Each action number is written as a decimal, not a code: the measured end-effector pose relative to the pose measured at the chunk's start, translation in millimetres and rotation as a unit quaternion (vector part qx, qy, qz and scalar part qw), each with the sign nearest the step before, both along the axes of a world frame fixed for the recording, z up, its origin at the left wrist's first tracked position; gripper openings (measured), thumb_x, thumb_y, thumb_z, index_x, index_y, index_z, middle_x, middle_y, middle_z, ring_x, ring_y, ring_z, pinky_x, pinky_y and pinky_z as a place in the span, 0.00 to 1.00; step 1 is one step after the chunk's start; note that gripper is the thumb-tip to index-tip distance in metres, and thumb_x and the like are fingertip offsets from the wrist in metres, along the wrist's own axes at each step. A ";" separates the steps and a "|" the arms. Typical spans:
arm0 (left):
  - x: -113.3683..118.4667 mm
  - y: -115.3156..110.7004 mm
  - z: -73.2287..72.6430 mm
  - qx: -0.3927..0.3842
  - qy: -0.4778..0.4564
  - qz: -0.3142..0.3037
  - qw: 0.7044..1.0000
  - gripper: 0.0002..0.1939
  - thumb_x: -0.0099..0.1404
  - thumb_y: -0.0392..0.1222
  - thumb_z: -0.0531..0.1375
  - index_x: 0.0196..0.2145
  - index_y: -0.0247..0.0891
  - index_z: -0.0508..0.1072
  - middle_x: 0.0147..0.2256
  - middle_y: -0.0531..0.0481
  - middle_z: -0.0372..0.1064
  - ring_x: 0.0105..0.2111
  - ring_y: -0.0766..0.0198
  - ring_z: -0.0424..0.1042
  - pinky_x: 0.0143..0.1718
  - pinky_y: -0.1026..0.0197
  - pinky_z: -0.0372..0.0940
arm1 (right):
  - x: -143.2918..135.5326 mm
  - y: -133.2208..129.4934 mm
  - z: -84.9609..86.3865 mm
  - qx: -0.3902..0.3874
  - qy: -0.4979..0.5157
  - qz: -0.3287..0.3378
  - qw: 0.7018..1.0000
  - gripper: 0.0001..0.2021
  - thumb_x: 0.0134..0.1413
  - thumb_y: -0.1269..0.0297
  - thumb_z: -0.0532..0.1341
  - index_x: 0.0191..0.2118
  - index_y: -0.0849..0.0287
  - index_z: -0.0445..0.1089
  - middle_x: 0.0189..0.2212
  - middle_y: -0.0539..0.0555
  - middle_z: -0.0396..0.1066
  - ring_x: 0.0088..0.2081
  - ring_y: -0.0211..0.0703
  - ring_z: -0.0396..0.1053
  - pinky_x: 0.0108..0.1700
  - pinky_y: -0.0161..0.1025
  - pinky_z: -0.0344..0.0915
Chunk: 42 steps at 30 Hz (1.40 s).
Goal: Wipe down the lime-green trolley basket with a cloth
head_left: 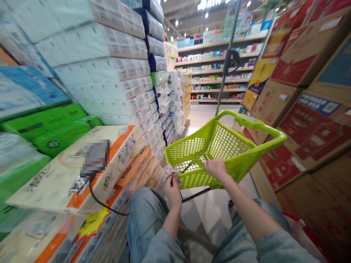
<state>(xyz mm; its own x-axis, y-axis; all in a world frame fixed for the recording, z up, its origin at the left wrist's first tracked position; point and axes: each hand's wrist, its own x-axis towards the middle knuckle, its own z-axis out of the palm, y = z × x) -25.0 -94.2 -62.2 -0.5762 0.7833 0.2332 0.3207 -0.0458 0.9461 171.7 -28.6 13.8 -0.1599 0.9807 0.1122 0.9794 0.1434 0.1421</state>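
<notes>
A green cart (238, 162) stands on the floor (195, 207), just in front of the person's knees. The left hand (173, 191) has its grip pinched on a pale, crumpled cloth (171, 173), right at the near left corner of the cart. The right hand (216, 168) has its grip curled over the near edge of the cart, and the two hands are a little apart. On the left, a cream and orange pack (63, 171) lies near a tall pile of white packs (128, 69). Big boxes (297, 126) are stacked on the right. Full shelves (216, 63) stand far back.
</notes>
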 end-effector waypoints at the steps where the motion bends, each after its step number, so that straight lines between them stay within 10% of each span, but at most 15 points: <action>1: 2.8 -2.8 0.4 -0.005 -0.019 0.008 1.000 0.18 0.62 0.50 0.54 0.39 0.34 0.73 0.40 0.42 0.73 0.42 0.57 0.70 0.45 0.56 0.63 | 2.0 -0.6 0.7 -0.001 0.000 -0.001 1.000 0.24 0.59 0.64 0.44 0.29 0.65 0.76 0.29 0.65 0.75 0.34 0.50 0.72 0.37 0.41 0.60; 33: 13.7 -36.4 6.1 0.012 0.210 -0.115 0.971 0.07 0.63 0.40 0.53 0.29 0.40 0.67 0.34 0.47 0.65 0.37 0.57 0.65 0.40 0.55 0.61 | 6.6 9.4 0.4 -0.112 0.013 0.000 0.994 0.26 0.61 0.59 0.40 0.37 0.65 0.74 0.38 0.65 0.73 0.41 0.51 0.71 0.40 0.43 0.63; 42: -16.2 36.2 27.5 -0.005 0.254 -0.105 0.961 0.04 0.60 0.35 0.54 0.30 0.37 0.68 0.35 0.47 0.61 0.38 0.59 0.64 0.42 0.55 0.61 | 2.4 3.4 -1.0 -0.089 0.012 0.014 0.996 0.28 0.62 0.59 0.38 0.35 0.64 0.74 0.35 0.64 0.74 0.40 0.49 0.72 0.39 0.40 0.62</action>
